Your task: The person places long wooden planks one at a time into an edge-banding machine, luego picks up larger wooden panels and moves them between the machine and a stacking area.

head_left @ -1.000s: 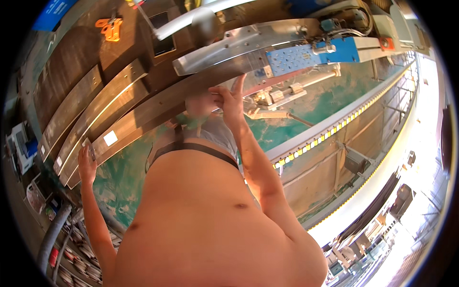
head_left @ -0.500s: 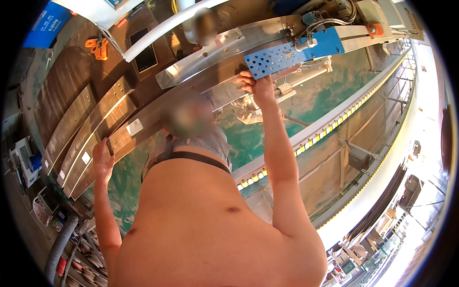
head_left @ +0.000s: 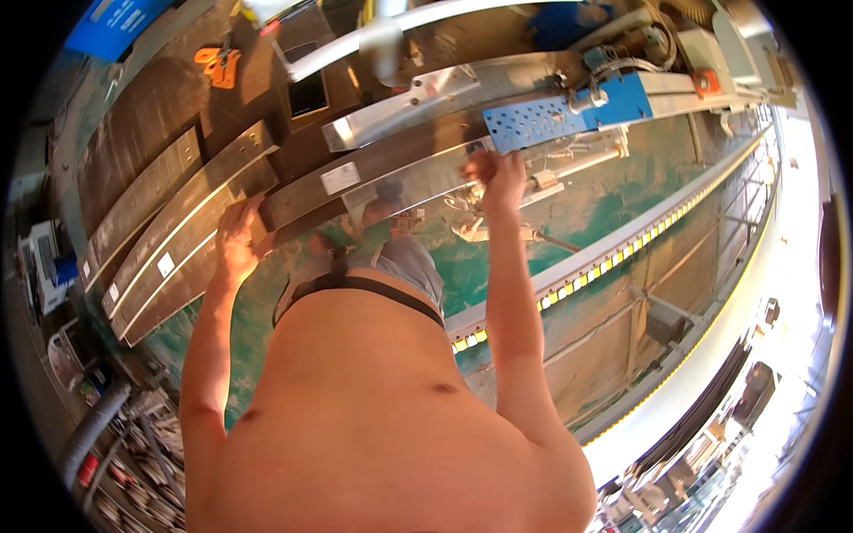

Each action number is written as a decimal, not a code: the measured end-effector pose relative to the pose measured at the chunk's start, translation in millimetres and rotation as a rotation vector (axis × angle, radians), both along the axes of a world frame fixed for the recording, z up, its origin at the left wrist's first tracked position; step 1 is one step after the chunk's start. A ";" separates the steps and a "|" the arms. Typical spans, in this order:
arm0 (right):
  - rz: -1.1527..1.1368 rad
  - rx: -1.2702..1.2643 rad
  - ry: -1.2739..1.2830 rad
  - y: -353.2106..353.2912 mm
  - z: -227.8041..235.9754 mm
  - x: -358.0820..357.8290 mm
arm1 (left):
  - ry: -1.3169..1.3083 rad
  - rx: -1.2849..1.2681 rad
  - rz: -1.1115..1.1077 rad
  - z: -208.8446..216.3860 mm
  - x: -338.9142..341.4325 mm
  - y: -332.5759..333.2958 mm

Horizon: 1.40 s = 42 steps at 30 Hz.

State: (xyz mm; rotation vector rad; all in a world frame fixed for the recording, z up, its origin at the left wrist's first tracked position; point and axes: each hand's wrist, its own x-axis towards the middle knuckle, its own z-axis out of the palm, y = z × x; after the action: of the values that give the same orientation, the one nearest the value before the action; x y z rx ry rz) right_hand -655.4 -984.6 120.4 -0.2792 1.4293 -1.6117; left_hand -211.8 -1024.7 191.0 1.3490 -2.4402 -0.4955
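Note:
A long brown board point(head_left: 298, 197) with a white label point(head_left: 338, 178) on its face lies across the work area in front of me. My left hand point(head_left: 238, 238) grips its left end, fingers curled round the edge. Near the board's far right end is my right hand point(head_left: 498, 179), its fingers curled in against the lower edge; blur hides their exact hold. Just beyond that hand sits a blue plate point(head_left: 524, 127) full of holes, under a metal fitting point(head_left: 588, 99). Alongside the board's far side runs a shiny metal guide point(head_left: 400, 111).
More labelled brown boards point(head_left: 191, 209) rest side by side at the left. Behind them are an orange clamp point(head_left: 219, 67) and a white tube point(head_left: 355, 51). A rail with a yellow-and-white row point(head_left: 577, 282) crosses on the right, over a green floor point(head_left: 462, 280).
The labelled board has slid right, towards the blue plate, with my left hand following its end. My right hand's fingers, spread under the plate before, are now more curled. The view has shifted slightly.

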 end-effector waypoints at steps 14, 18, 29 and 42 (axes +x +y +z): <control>0.865 0.124 -0.181 53.5 30.8 159.5 | -0.065 -0.052 -0.017 -15.4 -104.5 -25.5; 0.871 0.105 -0.300 44.5 39.1 168.3 | 0.055 -0.011 -0.023 -25.3 -121.5 -22.6; 0.623 -0.098 -0.487 33.0 19.8 126.3 | -0.354 -0.075 0.453 -42.1 132.6 -24.7; 0.115 -0.095 -0.326 -0.1 20.9 62.9 | -0.359 0.085 0.408 -22.2 215.2 -37.4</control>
State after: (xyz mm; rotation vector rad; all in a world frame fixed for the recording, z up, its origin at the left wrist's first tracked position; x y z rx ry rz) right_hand -592.5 -984.7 141.4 -0.1413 1.0724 -1.5517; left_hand 3.4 -1062.1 168.8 2.0617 -2.3211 -0.2724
